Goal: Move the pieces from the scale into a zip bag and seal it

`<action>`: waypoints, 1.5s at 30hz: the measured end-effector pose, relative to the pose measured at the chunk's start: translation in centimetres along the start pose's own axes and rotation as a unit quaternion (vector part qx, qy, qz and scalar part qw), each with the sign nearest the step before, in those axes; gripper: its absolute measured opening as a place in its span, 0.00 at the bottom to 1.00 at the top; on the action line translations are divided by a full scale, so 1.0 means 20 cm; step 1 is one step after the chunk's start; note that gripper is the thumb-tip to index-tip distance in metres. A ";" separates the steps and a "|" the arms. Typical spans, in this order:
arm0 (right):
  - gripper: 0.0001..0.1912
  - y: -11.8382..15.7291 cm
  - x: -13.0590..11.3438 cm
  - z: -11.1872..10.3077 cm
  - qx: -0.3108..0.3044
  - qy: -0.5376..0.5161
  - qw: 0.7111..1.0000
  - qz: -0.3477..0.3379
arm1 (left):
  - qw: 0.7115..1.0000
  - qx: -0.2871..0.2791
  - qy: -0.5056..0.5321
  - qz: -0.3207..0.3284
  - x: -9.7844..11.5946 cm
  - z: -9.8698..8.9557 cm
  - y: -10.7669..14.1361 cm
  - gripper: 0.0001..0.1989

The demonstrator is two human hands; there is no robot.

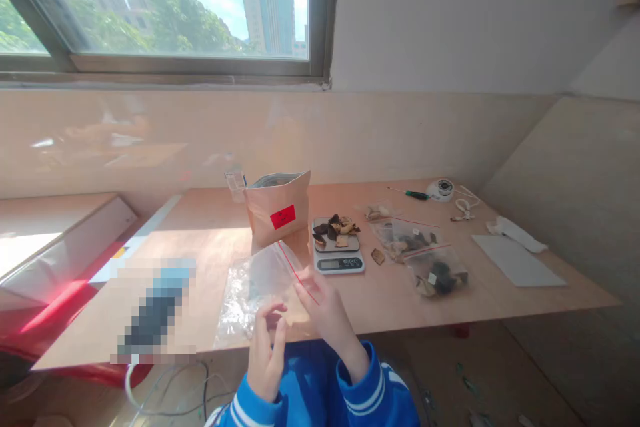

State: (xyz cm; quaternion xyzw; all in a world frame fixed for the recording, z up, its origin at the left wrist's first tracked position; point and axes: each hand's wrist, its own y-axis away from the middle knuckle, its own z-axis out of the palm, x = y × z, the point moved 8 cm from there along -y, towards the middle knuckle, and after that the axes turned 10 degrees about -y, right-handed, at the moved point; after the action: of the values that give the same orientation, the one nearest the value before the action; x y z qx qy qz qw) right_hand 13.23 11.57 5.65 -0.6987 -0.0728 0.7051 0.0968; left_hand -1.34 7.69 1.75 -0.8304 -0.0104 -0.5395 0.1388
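Both hands, the left hand (267, 350) and right hand (325, 310), pinch an empty clear zip bag (265, 273) just in front of the kraft pouch (279, 210) on the desk (210, 240). The bag looks featherlight, limp and slippery, best gripped along its stiffer red-striped mouth. The pouch's red label (283, 216) is too small to read, as is the display of the scale (339, 255) beside it.

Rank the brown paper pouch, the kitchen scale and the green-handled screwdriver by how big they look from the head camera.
1. Brown paper pouch, plainly largest.
2. Kitchen scale.
3. Green-handled screwdriver, smallest, though it lies farther from the camera, which shrinks it somewhat.
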 end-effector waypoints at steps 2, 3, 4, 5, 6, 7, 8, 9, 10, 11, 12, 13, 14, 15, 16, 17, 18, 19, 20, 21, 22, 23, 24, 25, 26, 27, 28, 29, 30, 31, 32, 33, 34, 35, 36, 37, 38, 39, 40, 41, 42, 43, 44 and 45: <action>0.14 0.02 -0.01 0.02 -0.060 -0.036 0.997 0.028 | 0.999 -0.021 0.020 0.023 0.02 0.06 -0.11 0.20; 0.16 0.03 -0.02 0.02 -0.071 -0.043 0.996 0.032 | 0.999 -0.032 0.028 0.031 0.03 0.09 -0.15 0.20; 0.17 0.03 -0.02 0.01 -0.068 -0.044 0.996 0.031 | 0.998 -0.044 0.032 0.041 0.04 0.12 -0.18 0.19; 0.17 0.03 -0.02 -0.01 -0.056 -0.041 0.997 0.028 | 0.996 -0.058 0.030 0.054 0.05 0.16 -0.21 0.19; 0.16 0.03 -0.02 -0.04 -0.040 -0.036 0.998 0.023 | 0.995 -0.071 0.022 0.070 0.06 0.18 -0.23 0.19; 0.14 0.02 -0.02 -0.06 -0.029 -0.029 0.999 0.017 | 0.993 -0.085 0.009 0.087 0.08 0.21 -0.25 0.19; 0.13 0.01 -0.02 -0.07 -0.021 -0.021 1.000 0.008 | 0.990 -0.097 -0.006 0.101 0.10 0.24 -0.26 0.19; 0.11 0.01 -0.02 -0.08 -0.014 -0.014 1.000 -0.001 | 0.988 -0.107 -0.020 0.108 0.11 0.26 -0.27 0.19; 0.11 0.00 -0.02 -0.10 -0.005 -0.006 1.000 -0.010 | 0.987 -0.116 -0.033 0.110 0.13 0.28 -0.28 0.18; 0.11 -0.01 -0.01 -0.11 0.006 0.002 1.000 -0.017 | 0.985 -0.125 -0.044 0.110 0.14 0.30 -0.29 0.17; 0.12 -0.02 -0.02 -0.13 0.020 0.011 0.999 -0.023 | 0.984 -0.133 -0.052 0.110 0.15 0.33 -0.30 0.17; 0.12 -0.03 -0.01 -0.15 0.034 0.020 0.999 -0.025 | 0.982 -0.141 -0.058 0.114 0.16 0.35 -0.31 0.16; 0.12 -0.04 -0.01 -0.18 0.050 0.028 0.998 -0.022 | 0.981 -0.141 -0.063 0.120 0.17 0.37 -0.32 0.16; 0.12 -0.06 -0.01 -0.23 0.068 0.035 0.997 -0.017 | 0.981 -0.133 -0.064 0.127 0.18 0.38 -0.34 0.16; 0.13 -0.07 0.00 -0.28 0.091 0.037 0.995 -0.011 | 0.984 -0.110 -0.059 0.126 0.17 0.37 -0.36 0.16; 0.13 -0.08 0.00 -0.35 0.116 0.035 0.993 -0.004 | 0.989 -0.075 -0.050 0.118 0.16 0.36 -0.39 0.17; 0.13 -0.09 0.00 -0.41 0.136 0.031 0.990 0.001 | 0.993 -0.039 -0.038 0.106 0.15 0.34 -0.42 0.18; 0.12 -0.10 0.00 -0.47 0.142 0.024 0.990 0.002 | 0.995 -0.007 -0.023 0.092 0.13 0.32 -0.44 0.18; 0.12 -0.11 -0.01 -0.52 0.124 0.017 0.992 -0.004 | 0.997 0.014 -0.009 0.079 0.11 0.32 -0.46 0.19; 0.12 -0.13 -0.01 -0.55 0.095 0.012 0.995 -0.014 | 0.997 0.023 0.002 0.068 0.08 0.32 -0.47 0.19; 0.12 -0.16 -0.02 -0.57 0.064 0.012 0.997 -0.027 | 0.998 0.021 0.008 0.060 0.07 0.33 -0.47 0.19; 0.12 -0.19 -0.01 -0.60 0.043 0.019 0.998 -0.040 | 0.998 0.018 0.010 0.057 0.05 0.34 -0.48 0.19; 0.13 -0.22 0.00 -0.63 0.040 0.036 0.997 -0.054 | 0.998 0.019 0.007 0.053 0.03 0.35 -0.48 0.19; 0.15 -0.27 0.02 -0.68 0.054 0.065 0.994 -0.066 | 0.999 0.022 0.001 0.050 0.02 0.35 -0.47 0.19; 0.16 -0.33 0.05 -0.72 0.071 0.104 0.989 -0.078 | 0.999 0.025 -0.007 0.048 0.01 0.35 -0.47 0.19; 0.16 -0.38 0.08 -0.75 0.094 0.157 0.979 -0.094 | 0.998 0.027 -0.017 0.045 0.00 0.35 -0.47 0.19; 0.17 -0.45 0.11 -0.77 0.103 0.216 0.965 -0.107 | 0.998 0.029 -0.025 0.042 -0.01 0.35 -0.46 0.19; 0.19 -0.51 0.16 -0.78 0.092 0.267 0.953 -0.114 | 0.998 0.030 -0.033 0.039 -0.02 0.34 -0.46 0.19; 0.22 -0.57 0.21 -0.77 0.070 0.308 0.942 -0.115 | 0.998 0.031 -0.041 0.037 -0.02 0.34 -0.47 0.18; 0.23 -0.62 0.25 -0.76 0.047 0.342 0.932 -0.113 | 0.998 0.034 -0.047 0.036 -0.02 0.34 -0.47 0.18; 0.24 -0.66 0.30 -0.75 0.026 0.369 0.923 -0.109 | 0.997 0.038 -0.051 0.037 -0.02 0.33 -0.47 0.18; 0.23 -0.69 0.33 -0.74 0.012 0.388 0.916 -0.103 | 0.997 0.043 -0.052 0.039 -0.02 0.32 -0.47 0.18; 0.22 -0.70 0.35 -0.73 0.005 0.404 0.909 -0.099 | 0.997 0.047 -0.052 0.041 -0.01 0.32 -0.48 0.18; 0.20 -0.71 0.36 -0.73 0.000 0.415 0.905 -0.099 | 0.997 0.048 -0.052 0.043 -0.01 0.32 -0.48 0.18; 0.19 -0.70 0.37 -0.72 -0.001 0.421 0.901 -0.102 | 0.997 0.047 -0.051 0.045 0.00 0.32 -0.48 0.18; 0.18 -0.70 0.37 -0.72 0.000 0.424 0.899 -0.106 | 0.997 0.045 -0.052 0.047 0.01 0.32 -0.48 0.18; 0.17 -0.69 0.36 -0.72 0.004 0.424 0.899 -0.110 | 0.997 0.041 -0.052 0.049 0.01 0.33 -0.48 0.18; 0.16 -0.68 0.36 -0.73 0.008 0.422 0.900 -0.112 | 0.996 0.038 -0.054 0.052 0.02 0.33 -0.48 0.18; 0.16 -0.68 0.36 -0.73 0.014 0.420 0.901 -0.110 | 0.996 0.034 -0.055 0.054 0.02 0.34 -0.48 0.18; 0.15 -0.67 0.36 -0.74 0.020 0.417 0.903 -0.105 | 0.996 0.032 -0.056 0.056 0.02 0.34 -0.48 0.17; 0.15 -0.68 0.37 -0.75 0.025 0.413 0.905 -0.098 | 0.996 0.030 -0.058 0.058 0.03 0.34 -0.48 0.17; 0.15 -0.68 0.37 -0.75 0.029 0.408 0.908 -0.093 | 0.996 0.028 -0.059 0.059 0.03 0.34 -0.47 0.17; 0.15 -0.68 0.37 -0.76 0.031 0.400 0.912 -0.089 | 0.996 0.027 -0.060 0.060 0.03 0.34 -0.47 0.17; 0.14 -0.68 0.37 -0.77 0.037 0.388 0.917 -0.088 | 0.996 0.028 -0.061 0.060 0.03 0.34 -0.47 0.17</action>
State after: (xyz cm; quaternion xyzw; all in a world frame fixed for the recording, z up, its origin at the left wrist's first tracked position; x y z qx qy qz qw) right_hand 28.97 26.12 1.53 -0.9041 -0.0645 0.3694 0.2049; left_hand 3.42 18.33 1.82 -0.8566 0.0157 -0.4785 0.1927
